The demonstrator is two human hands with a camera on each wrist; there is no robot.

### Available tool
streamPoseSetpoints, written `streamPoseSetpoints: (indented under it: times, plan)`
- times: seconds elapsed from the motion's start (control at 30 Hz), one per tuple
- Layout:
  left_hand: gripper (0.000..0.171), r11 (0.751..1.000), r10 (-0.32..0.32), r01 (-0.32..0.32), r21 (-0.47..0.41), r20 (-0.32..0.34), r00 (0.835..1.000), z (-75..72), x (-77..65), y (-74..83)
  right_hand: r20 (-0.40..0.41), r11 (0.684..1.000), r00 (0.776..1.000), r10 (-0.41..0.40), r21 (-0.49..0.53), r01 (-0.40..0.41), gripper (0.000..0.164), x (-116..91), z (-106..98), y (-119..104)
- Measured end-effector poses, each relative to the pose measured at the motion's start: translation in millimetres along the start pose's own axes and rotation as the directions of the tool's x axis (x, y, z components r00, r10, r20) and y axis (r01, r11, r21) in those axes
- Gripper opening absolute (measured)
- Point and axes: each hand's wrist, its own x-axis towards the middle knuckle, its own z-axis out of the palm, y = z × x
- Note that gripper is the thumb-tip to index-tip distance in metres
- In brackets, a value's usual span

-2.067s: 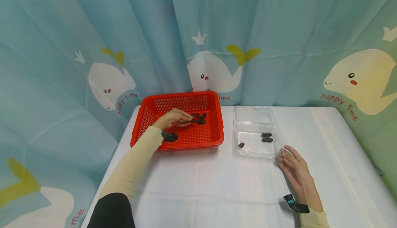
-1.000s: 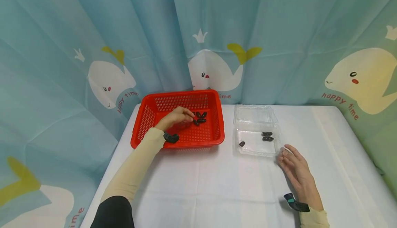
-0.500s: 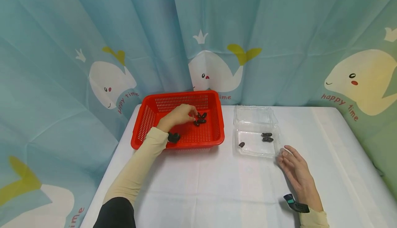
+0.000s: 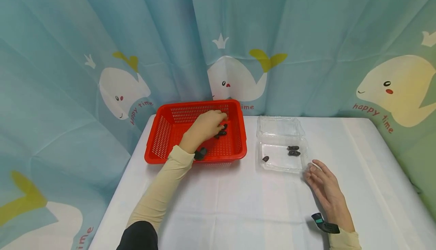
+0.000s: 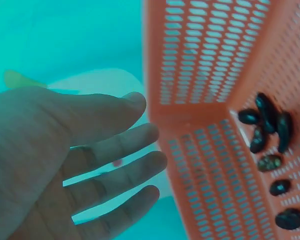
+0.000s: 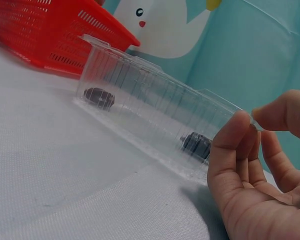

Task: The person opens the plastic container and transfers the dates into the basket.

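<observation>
My left hand (image 4: 204, 126) reaches into the red plastic basket (image 4: 235, 149), over several dark, glossy, date-like fruits (image 4: 223, 133). In the left wrist view its fingers are spread and nearly straight with nothing between them; the fruits (image 5: 284, 131) lie to their right at the bottom of the basket. My right hand (image 4: 326, 187) is at the near right corner of the open clear plastic box (image 4: 281, 163). In the right wrist view its thumb and fingertips pinch the rim of the box. Inside it lie a pair of dark fruits (image 4: 293, 153) and a smaller one (image 4: 265, 159) at the left.
The box's clear lid (image 4: 278, 125) lies folded back behind it. Both containers stand on a white-covered table (image 4: 238, 204). A blue curtain (image 4: 306, 34) printed with whales hangs right behind the table and along its left side.
My left hand has moved right and farther back in the basket, now covering part of the fruits there. My right hand and the box have stayed put.
</observation>
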Motion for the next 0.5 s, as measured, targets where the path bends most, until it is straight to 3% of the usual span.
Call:
streamPoseSetpoints:
  times: [0.33,0.5]
  plan:
    - [0.032,0.999,0.035,-0.038,-0.040,-0.061,0.998,-1.6,-3.2,31.9,-0.017,1.000,1.000,0.009,-0.009,-0.010,0.032,2,-1,0]
    - [0.031,0.992,0.060,-0.069,-0.105,-0.083,0.995,1.5,-2.9,50.8,-0.003,1.000,1.000,0.004,-0.001,-0.004,0.030,1,-1,0]
